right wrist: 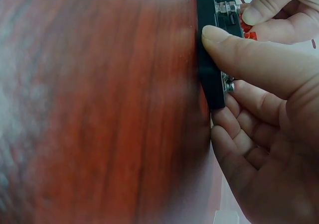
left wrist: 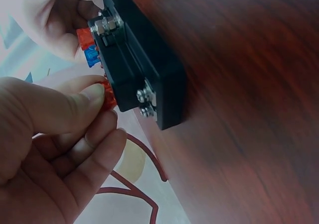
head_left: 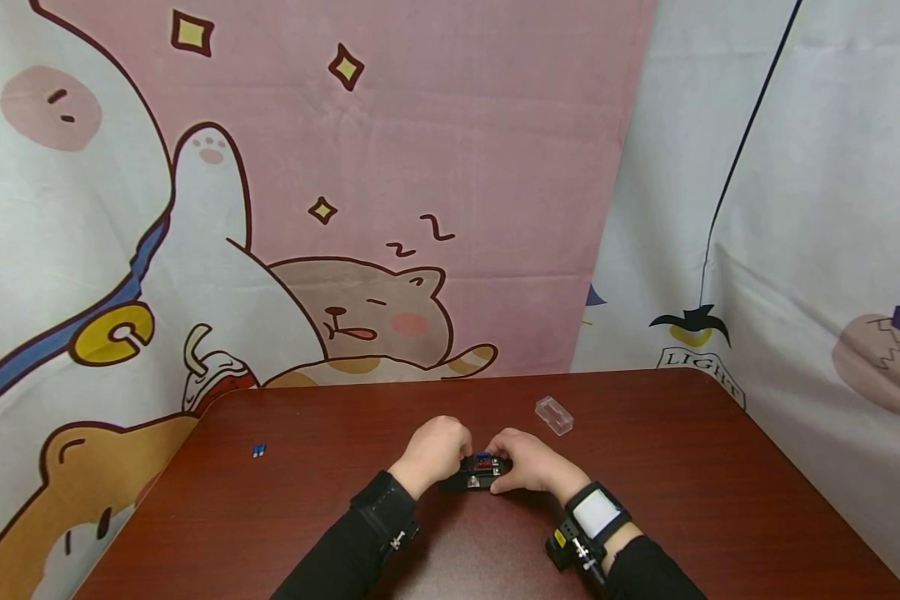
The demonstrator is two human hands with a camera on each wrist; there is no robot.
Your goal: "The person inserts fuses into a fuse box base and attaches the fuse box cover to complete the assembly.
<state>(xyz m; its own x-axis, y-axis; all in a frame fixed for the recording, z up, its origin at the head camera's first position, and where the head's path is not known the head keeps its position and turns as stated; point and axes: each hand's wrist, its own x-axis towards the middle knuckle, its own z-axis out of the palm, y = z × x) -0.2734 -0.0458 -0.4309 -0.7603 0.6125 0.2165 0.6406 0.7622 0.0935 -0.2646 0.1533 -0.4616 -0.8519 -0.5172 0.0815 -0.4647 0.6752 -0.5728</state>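
Black block (left wrist: 159, 69) lies under two hands on a reddish-brown worktop (head_left: 217, 517)

At the lower centre of the head view, slightly right of the middle, the block lies on the worktop with a hand at either end. The left hand (head_left: 437, 454) comes in from the left; its grip is closed, thumb and finger pinching a red plastic piece (left wrist: 108, 95) at the block's raised part. The right hand (head_left: 528, 462) comes in from the right, its grip clamped on the other end of the block, with the thumb pressed along one edge in the right wrist view.

Further along the raised part, toward the upper left of the left wrist view, a second red piece (left wrist: 85, 37) stands just beside a blue piece (left wrist: 91, 56). Silvery bolts (left wrist: 145, 102) show at the near end of the block, and more at the far end.

A clear plastic box (head_left: 554, 415) sits right of centre in the head view, above and to the right of the hands. Small blue items (head_left: 258, 450) lie well apart from them, near the worktop's left edge. Both arms wear black sleeves (head_left: 330, 554), and a strap with a white panel (head_left: 597, 512) circles the right wrist. Behind, a pink and white cloth (head_left: 495, 167) with cartoon animals fills the upper frame.
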